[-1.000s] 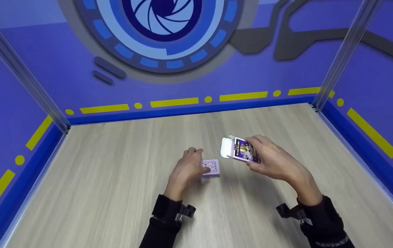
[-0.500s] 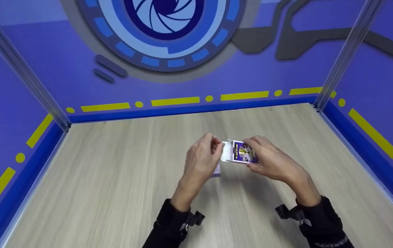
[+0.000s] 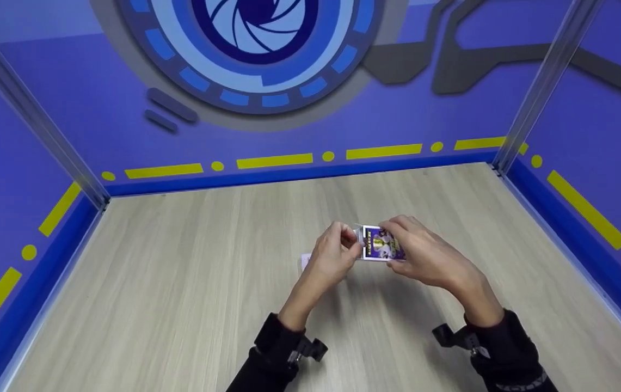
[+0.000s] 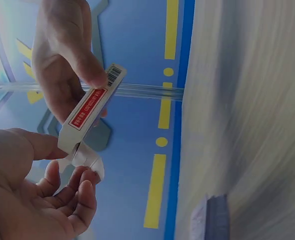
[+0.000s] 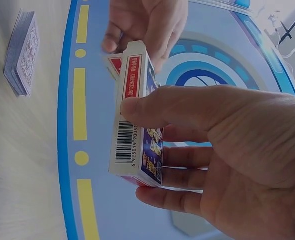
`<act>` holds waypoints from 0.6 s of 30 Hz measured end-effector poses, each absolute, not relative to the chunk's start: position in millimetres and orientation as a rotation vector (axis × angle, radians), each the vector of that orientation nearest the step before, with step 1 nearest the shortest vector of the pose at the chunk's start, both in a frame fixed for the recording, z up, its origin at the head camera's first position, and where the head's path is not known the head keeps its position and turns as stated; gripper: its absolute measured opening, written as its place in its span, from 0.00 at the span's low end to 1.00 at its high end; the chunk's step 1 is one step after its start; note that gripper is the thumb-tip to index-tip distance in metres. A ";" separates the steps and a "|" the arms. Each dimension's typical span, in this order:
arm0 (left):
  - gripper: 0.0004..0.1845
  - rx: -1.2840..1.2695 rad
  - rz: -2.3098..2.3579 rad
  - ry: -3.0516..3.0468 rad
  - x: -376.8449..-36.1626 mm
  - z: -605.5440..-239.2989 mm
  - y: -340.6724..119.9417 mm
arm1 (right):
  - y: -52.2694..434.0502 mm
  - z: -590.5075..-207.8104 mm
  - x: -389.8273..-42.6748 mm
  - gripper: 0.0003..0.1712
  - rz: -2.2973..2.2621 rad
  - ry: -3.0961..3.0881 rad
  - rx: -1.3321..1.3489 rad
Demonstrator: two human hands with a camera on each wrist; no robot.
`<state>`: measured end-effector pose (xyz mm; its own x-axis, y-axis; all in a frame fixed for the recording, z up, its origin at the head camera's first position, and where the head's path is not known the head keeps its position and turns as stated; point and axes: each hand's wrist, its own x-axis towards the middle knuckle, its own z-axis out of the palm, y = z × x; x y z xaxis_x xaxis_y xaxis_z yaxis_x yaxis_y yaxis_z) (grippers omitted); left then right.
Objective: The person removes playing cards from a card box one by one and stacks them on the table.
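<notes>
So the purple card box [image 3: 382, 243] with a barcode and red label on its side is held up off the bench around the middle, white flap open at its left end, while the card deck [image 5: 22, 52] lies flat just left of it.

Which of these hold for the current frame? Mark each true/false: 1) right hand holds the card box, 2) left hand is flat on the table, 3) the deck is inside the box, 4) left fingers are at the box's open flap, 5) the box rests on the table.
1) True. The right hand grips the card box by its edges, thumb on the barcode side.
2) False. The left hand is raised, its fingers at the box's end.
3) False. The deck of cards lies on the table, apart from the box.
4) True. The left fingers pinch the white flap at the box's open end.
5) False. The box is held in the air above the table.
</notes>
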<state>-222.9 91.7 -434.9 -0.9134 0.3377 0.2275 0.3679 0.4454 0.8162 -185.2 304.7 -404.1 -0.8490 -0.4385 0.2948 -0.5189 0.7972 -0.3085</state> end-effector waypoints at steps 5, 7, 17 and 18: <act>0.10 -0.606 -1.650 -2.658 -224.9 -437.0 91.1 | 302.5 -404.0 -184.8 0.39 0.559 -2.764 0.753; 0.11 -0.583 -1.696 -2.649 -225.7 -437.6 90.6 | 301.3 -404.3 -184.5 0.38 0.553 -2.758 0.756; 0.14 -0.499 -1.805 -2.597 -228.9 -439.6 88.9 | 299.3 -405.8 -183.8 0.38 0.526 -2.748 0.794; 0.14 -0.499 -1.807 -2.595 -228.9 -439.3 88.6 | 299.4 -405.8 -183.8 0.38 0.529 -2.749 0.793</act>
